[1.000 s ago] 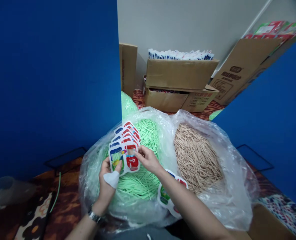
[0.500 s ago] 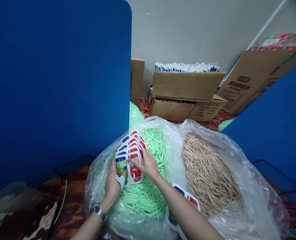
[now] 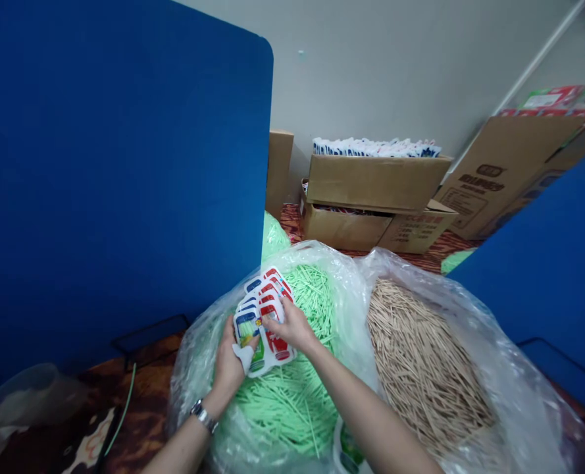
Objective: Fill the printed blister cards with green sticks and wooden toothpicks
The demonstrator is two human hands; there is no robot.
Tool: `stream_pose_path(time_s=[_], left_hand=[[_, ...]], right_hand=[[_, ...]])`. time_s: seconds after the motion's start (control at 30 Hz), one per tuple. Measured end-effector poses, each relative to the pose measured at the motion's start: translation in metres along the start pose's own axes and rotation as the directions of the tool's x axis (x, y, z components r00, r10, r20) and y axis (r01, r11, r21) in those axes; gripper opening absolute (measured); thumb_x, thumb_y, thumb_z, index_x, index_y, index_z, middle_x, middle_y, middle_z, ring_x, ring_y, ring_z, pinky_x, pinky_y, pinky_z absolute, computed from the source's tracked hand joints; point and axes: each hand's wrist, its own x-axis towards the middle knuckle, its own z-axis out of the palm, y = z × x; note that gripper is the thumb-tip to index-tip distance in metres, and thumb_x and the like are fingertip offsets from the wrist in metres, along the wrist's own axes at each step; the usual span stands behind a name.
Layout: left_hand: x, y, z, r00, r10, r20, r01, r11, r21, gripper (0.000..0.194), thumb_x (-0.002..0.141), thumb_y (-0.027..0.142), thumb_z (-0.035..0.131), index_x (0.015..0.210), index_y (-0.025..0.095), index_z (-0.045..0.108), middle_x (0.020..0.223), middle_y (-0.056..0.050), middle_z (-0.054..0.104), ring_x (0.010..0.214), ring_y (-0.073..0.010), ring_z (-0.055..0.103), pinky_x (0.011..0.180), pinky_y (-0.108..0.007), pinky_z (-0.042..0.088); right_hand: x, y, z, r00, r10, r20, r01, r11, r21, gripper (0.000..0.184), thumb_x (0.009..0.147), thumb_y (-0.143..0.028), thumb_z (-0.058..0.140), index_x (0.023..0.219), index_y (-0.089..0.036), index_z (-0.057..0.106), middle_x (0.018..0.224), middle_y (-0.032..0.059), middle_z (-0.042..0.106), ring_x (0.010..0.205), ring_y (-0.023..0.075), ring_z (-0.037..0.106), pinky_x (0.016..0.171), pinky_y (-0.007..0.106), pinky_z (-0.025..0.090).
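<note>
A fanned stack of printed drink packets, with a red cola picture on one half and a green-and-blue picture on the other, is held over a clear bag. My left hand grips the stack's lower left edge, thumb on the front. From the right, my right hand pinches its right edge. Below lie pale green sticks heaped in the bag. Another packet lies partly hidden under my right forearm.
A second clear bag holds brown sticks. Cardboard boxes stand by the wall, the upper one full of packets. Blue panels flank both sides. A translucent tub and one loose green stick lie at lower left.
The whole view has shifted, so the scene sits slightly lower and further right. Both hands still hold the stack. The packet under my right forearm is now more hidden.
</note>
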Motion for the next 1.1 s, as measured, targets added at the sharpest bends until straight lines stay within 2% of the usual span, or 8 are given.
stream_pose_path(time_s=[0.17, 0.33, 0.43, 0.6, 0.7, 0.8, 0.97, 1.1], left_hand=[[0.006, 0.002, 0.01, 0.997, 0.047, -0.066, -0.045, 0.998, 0.035, 0.08, 0.065, 0.031, 0.074, 0.134, 0.013, 0.039, 0.132, -0.019, 0.053, 0.12, -0.0331, 0.052, 0.101, -0.046, 0.041], [0.011, -0.009, 0.014, 0.992, 0.096, -0.083, -0.098, 0.995, -0.028, 0.077, 0.062, 0.027, 0.076, 0.131, 0.016, 0.044, 0.13, -0.017, 0.056, 0.12, -0.0337, 0.052, 0.101, -0.047, 0.039], [0.012, -0.014, 0.016, 0.995, 0.066, -0.076, -0.069, 0.997, -0.038, 0.079, 0.064, 0.027, 0.075, 0.134, 0.017, 0.039, 0.132, -0.017, 0.054, 0.116, -0.0322, 0.055, 0.099, -0.046, 0.042], [0.015, -0.023, 0.019, 0.994, 0.088, -0.065, -0.092, 0.995, -0.05, 0.085, 0.065, 0.028, 0.075, 0.138, 0.02, 0.033, 0.139, -0.015, 0.047, 0.124, -0.0315, 0.049, 0.102, -0.046, 0.04], [0.017, -0.026, 0.019, 0.99, 0.115, -0.08, -0.118, 0.993, -0.032, 0.086, 0.065, 0.028, 0.074, 0.14, 0.021, 0.031, 0.143, -0.016, 0.041, 0.13, -0.0324, 0.041, 0.106, -0.048, 0.034], [0.014, -0.022, 0.017, 0.991, 0.126, -0.051, -0.128, 0.991, -0.044, 0.089, 0.068, 0.028, 0.073, 0.143, 0.022, 0.026, 0.144, -0.016, 0.038, 0.13, -0.0327, 0.041, 0.106, -0.049, 0.035], [-0.005, -0.007, 0.014, 0.987, 0.158, 0.023, -0.156, 0.986, -0.062, 0.09, 0.074, 0.026, 0.068, 0.147, 0.025, 0.017, 0.138, -0.015, 0.041, 0.125, -0.0309, 0.046, 0.103, -0.048, 0.039], [-0.017, -0.005, 0.012, 0.971, 0.198, 0.137, -0.182, 0.976, -0.123, 0.101, 0.072, 0.028, 0.071, 0.149, 0.028, 0.005, 0.137, -0.015, 0.039, 0.113, -0.0274, 0.054, 0.095, -0.045, 0.047]], right_hand=[[0.026, 0.016, -0.015, 0.993, -0.077, 0.088, 0.087, 0.99, -0.109, 0.048, 0.072, -0.052, 0.066, 0.104, -0.018, 0.058, 0.094, 0.0069, 0.064, 0.089, 0.0241, 0.059, 0.078, 0.033, 0.044], [0.057, 0.038, -0.013, 0.979, -0.089, -0.183, 0.076, 0.994, -0.077, 0.054, 0.087, -0.047, 0.049, 0.131, -0.017, 0.043, 0.121, 0.0141, 0.056, 0.111, 0.0253, 0.052, 0.094, 0.038, 0.039], [0.078, 0.04, -0.012, 0.986, -0.015, -0.168, 0.006, 0.998, -0.059, 0.047, 0.086, -0.04, 0.051, 0.126, -0.015, 0.049, 0.11, 0.0137, 0.062, 0.105, 0.0262, 0.055, 0.093, 0.039, 0.038], [0.091, 0.034, -0.009, 0.991, -0.069, -0.112, 0.074, 0.996, 0.043, 0.028, 0.082, -0.038, 0.055, 0.102, -0.018, 0.062, 0.084, 0.0044, 0.063, 0.084, 0.0204, 0.055, 0.081, 0.032, 0.042], [0.083, 0.03, -0.01, 0.991, -0.127, -0.04, 0.132, 0.978, 0.164, 0.026, 0.088, -0.041, 0.046, 0.085, -0.019, 0.061, 0.075, 0.0007, 0.061, 0.074, 0.017, 0.054, 0.072, 0.029, 0.044], [0.067, 0.025, -0.02, 0.983, -0.176, 0.041, 0.154, 0.934, 0.323, 0.031, 0.091, -0.046, 0.041, 0.094, -0.02, 0.058, 0.08, 0.0001, 0.063, 0.075, 0.0157, 0.058, 0.069, 0.027, 0.047], [0.022, 0.023, -0.042, 0.965, -0.232, 0.122, 0.056, 0.636, 0.769, 0.031, 0.086, -0.049, 0.055, 0.101, -0.021, 0.056, 0.095, 0.0015, 0.065, 0.086, 0.0157, 0.061, 0.079, 0.028, 0.048], [-0.021, 0.034, -0.045, 0.971, -0.192, 0.144, -0.006, 0.578, 0.816, 0.024, 0.088, -0.044, 0.055, 0.097, -0.022, 0.055, 0.088, 0.0001, 0.064, 0.077, 0.0138, 0.061, 0.072, 0.026, 0.048]])
